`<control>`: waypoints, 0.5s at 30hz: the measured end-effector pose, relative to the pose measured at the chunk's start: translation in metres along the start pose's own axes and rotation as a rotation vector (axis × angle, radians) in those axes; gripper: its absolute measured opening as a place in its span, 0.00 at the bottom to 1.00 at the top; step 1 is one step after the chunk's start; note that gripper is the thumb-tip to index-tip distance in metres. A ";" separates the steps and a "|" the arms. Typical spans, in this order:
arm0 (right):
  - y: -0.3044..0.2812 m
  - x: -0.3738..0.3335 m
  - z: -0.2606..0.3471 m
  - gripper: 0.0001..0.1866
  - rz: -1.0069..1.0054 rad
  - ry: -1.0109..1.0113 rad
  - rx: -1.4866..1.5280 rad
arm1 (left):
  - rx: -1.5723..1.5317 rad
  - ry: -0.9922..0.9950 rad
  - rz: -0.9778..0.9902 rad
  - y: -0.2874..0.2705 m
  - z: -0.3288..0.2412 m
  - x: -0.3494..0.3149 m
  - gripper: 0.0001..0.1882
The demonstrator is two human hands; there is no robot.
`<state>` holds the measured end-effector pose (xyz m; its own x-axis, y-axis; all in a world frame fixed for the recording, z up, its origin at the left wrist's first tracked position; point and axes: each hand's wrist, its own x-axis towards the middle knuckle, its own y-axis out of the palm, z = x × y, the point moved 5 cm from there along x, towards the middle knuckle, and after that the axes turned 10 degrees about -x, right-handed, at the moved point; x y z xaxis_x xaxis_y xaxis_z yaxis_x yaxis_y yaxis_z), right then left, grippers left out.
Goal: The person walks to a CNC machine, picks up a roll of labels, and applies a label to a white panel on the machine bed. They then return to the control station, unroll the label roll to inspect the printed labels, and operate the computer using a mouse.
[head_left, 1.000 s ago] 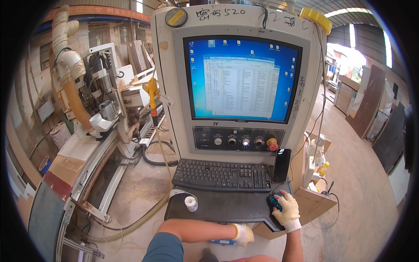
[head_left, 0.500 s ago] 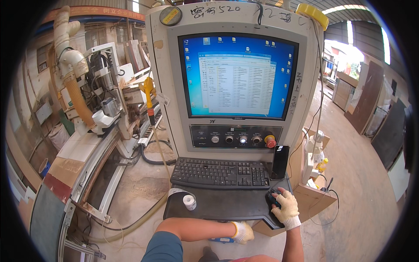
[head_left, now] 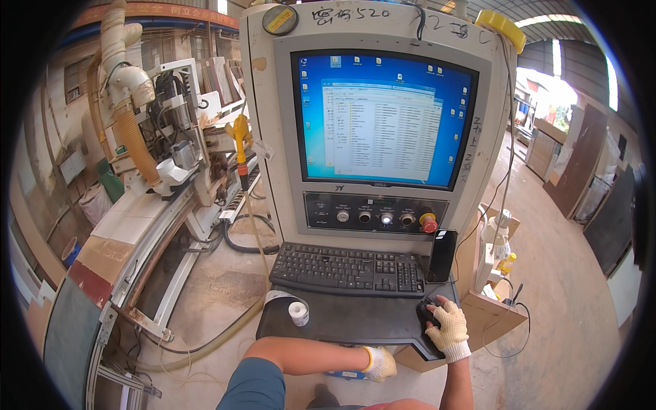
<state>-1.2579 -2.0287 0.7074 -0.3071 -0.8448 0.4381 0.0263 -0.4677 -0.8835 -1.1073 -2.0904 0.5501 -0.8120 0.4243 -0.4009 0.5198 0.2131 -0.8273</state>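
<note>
The cream-knit-gloved right hand (head_left: 448, 326) is cupping a rounded black mouse (head_left: 423, 314), glow gone, the cream-knit-gloved left hand (head_left: 380, 364) hiding its grip.

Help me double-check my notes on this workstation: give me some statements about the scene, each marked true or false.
1. The right hand rests on a black mouse. True.
2. A black phone-like device stands near the right end of the keyboard. True.
3. The left hand is typing. False: it is off the keyboard, beyond the front edge of the black shelf.
4. The screen is switched off. False: it is lit, with windows open.
5. The white roll sits on the keyboard. False: it sits on the shelf.
</note>
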 end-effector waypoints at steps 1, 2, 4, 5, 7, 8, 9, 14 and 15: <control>0.000 0.000 0.000 0.26 0.002 0.001 0.002 | 0.007 -0.006 0.009 0.000 0.000 0.000 0.18; 0.000 0.000 0.000 0.26 0.003 0.002 0.005 | 0.005 -0.003 0.007 0.000 0.000 0.000 0.18; 0.001 -0.001 -0.001 0.26 0.003 0.002 0.003 | 0.007 -0.005 0.014 -0.002 -0.002 -0.001 0.19; 0.001 -0.001 -0.001 0.26 0.002 0.003 0.003 | 0.003 -0.002 0.015 -0.003 -0.002 -0.002 0.18; 0.002 -0.001 -0.001 0.26 -0.001 0.007 0.000 | 0.001 0.001 0.023 -0.005 -0.004 -0.004 0.18; 0.002 -0.001 -0.001 0.26 -0.003 0.009 -0.001 | -0.004 0.002 0.017 -0.006 -0.005 -0.005 0.18; 0.002 0.000 -0.001 0.25 0.000 0.008 0.001 | -0.005 -0.002 0.017 -0.007 -0.006 -0.006 0.18; 0.000 0.001 0.000 0.27 0.020 0.011 0.008 | -0.010 -0.033 0.037 -0.009 -0.009 -0.008 0.18; -0.001 0.001 0.000 0.27 0.008 0.030 0.019 | -0.014 -0.032 0.037 -0.010 -0.009 -0.009 0.18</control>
<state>-1.2580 -2.0290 0.7086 -0.3348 -0.8408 0.4254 0.0473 -0.4659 -0.8836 -1.1030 -2.0885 0.5653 -0.7998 0.4040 -0.4439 0.5534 0.2099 -0.8061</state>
